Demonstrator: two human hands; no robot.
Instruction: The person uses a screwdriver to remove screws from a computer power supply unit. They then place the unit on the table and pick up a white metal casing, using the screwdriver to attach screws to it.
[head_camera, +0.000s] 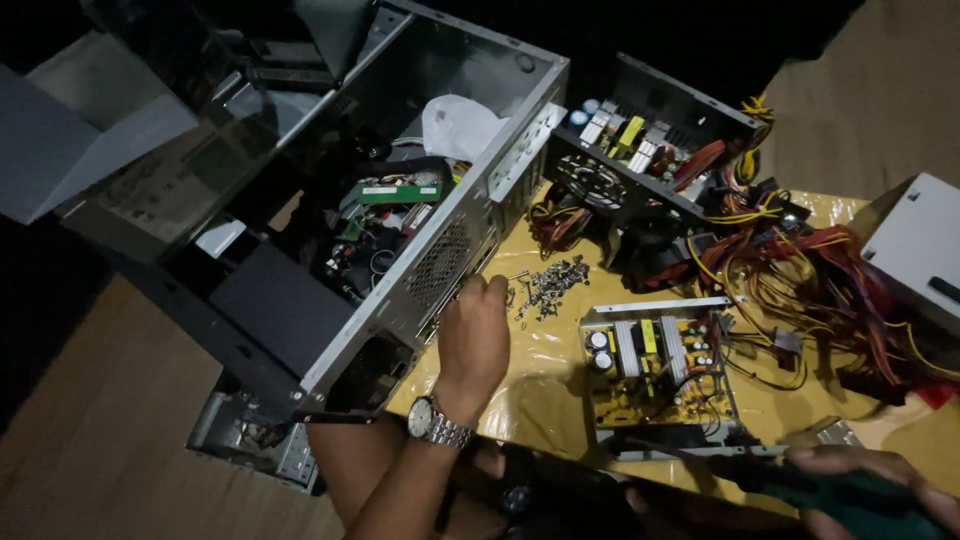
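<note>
My left hand (474, 338), with a metal watch on its wrist, rests its curled fingers on the rear panel of an open grey computer case (455, 250) that lies on its side. What the fingertips pinch is too small to tell. At the lower right, my right hand (880, 470) is closed around a green-handled screwdriver (850, 495), whose dark shaft points left along the table's near edge. A small pile of screws (552, 283) lies just right of my left hand.
An open power supply with a yellow circuit board (655, 365) sits on the yellow table cover (540, 390). Behind it are a second opened power supply (640, 150) and a tangle of red and yellow wires (810, 270). A white box (915, 245) stands at the right edge.
</note>
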